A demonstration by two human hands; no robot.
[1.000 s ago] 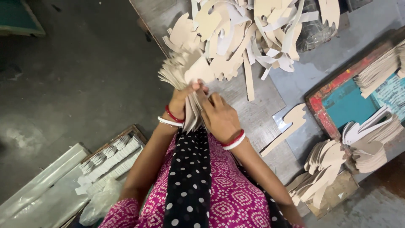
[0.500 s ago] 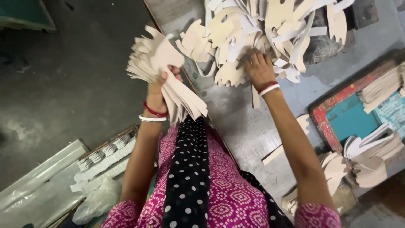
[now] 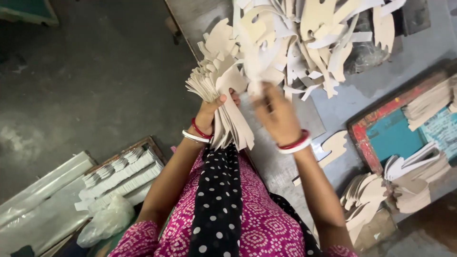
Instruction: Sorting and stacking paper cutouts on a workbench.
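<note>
My left hand (image 3: 214,110) grips a thick fanned stack of beige cut-out card pieces (image 3: 220,90), held upright over the table's left edge. My right hand (image 3: 275,113) is blurred, close beside the stack, pinching one more beige cut-out piece (image 3: 257,71) just lifted off the pile. A big loose heap of the same cut-out pieces (image 3: 309,33) lies on the grey table (image 3: 342,102) right above both hands. Both wrists wear red and white bangles.
A red-rimmed tray with a teal bottom (image 3: 385,133) sits at the right, holding stacked pieces (image 3: 428,102). More stacks (image 3: 369,192) lie by the table's near right edge. On the floor at the left stands a wooden crate of white strips (image 3: 119,176) and a plastic bag (image 3: 107,221).
My right hand has come back from the heap toward the stack with a piece. My left hand with the stack has shifted right, nearer the table.
</note>
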